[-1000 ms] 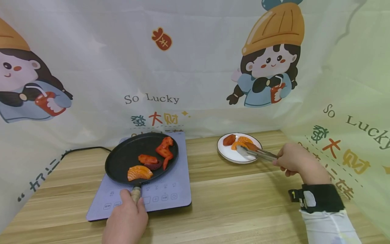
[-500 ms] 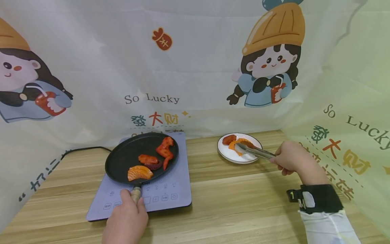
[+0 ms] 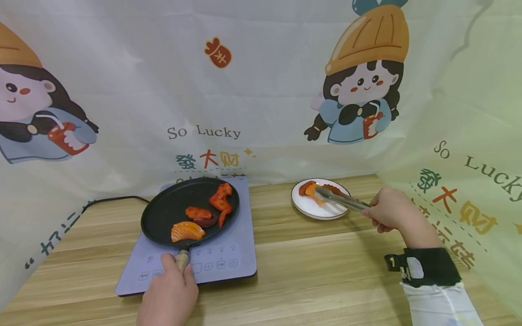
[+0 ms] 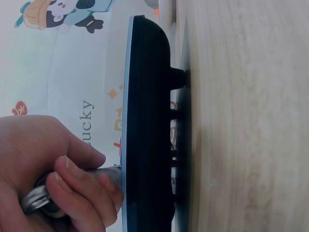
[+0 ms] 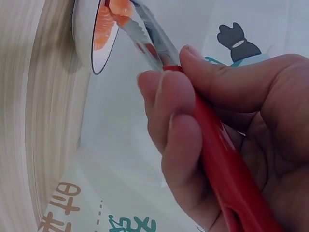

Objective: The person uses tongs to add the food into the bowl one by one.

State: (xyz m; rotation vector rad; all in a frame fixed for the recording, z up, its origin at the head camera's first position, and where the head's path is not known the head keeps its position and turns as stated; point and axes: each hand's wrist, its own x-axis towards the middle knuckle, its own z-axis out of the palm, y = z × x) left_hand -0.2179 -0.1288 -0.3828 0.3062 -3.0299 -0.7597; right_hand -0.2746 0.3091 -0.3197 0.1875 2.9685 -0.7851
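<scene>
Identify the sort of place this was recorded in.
Likely a mock kitchen station on a wood-grain table: a frying pan over a flat cooktop, a white plate, and a cartoon-printed sheet hung behind them.

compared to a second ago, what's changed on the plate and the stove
The tongs in the right hand have narrowed, and the orange slice at their tips has shifted left across the plate, toward the reddish piece. The left hand still holds the pan handle; the pan and its food stayed put.
</scene>
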